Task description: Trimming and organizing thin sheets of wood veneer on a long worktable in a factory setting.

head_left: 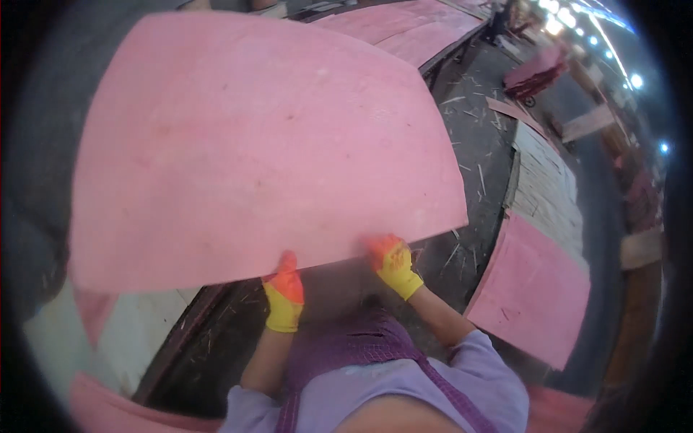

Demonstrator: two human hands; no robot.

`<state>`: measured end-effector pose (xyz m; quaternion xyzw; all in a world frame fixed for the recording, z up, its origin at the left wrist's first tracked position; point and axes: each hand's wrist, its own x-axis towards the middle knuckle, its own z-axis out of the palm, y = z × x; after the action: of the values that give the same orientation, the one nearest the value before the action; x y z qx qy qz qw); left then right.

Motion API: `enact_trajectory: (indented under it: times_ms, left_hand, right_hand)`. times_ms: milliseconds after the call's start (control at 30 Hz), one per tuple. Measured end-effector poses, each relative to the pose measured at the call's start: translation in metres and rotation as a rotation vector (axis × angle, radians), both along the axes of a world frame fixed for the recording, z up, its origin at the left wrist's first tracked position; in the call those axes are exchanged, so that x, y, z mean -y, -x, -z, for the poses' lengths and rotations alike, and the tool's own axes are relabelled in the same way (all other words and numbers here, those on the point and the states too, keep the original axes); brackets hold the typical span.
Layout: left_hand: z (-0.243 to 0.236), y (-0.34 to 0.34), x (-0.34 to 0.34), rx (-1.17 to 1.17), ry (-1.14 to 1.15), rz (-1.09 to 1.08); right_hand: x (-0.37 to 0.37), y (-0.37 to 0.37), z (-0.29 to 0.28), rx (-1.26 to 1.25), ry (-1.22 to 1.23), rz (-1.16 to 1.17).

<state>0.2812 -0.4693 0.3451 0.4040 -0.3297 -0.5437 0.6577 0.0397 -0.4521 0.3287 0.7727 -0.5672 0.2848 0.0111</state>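
A large pink veneer sheet (267, 151) spreads out in front of me and fills much of the view. My left hand (285, 290), in a yellow glove with orange fingertips, is closed on its near edge, thumb on top and the other fingers hidden underneath. Farther right along that edge, my right hand (395, 265) in a matching glove grips the sheet too; its fingertips are slightly smeared by motion. A corner of pink sheet hangs below the left end of the near edge.
Behind the sheet lie more pink sheets (404, 29) on a dark-edged stack. To the right are a pink sheet (538, 289) and pale sheets (545, 187) on the floor (476, 144), which is strewn with wood splinters. A pale surface (144, 332) sits at the lower left.
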Motion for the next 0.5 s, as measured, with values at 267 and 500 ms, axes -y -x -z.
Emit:
enact_trajectory:
  times_ms: [267, 500]
  left_hand:
    - [0.157, 0.109, 0.006, -0.664, -0.483, 0.05]
    - [0.171, 0.105, 0.014, -0.791, -0.659, -0.018]
  right_hand:
    - [0.05, 0.075, 0.136, 1.034, -0.331, 0.463]
    - [0.088, 0.049, 0.158, 2.13, -0.684, 0.268]
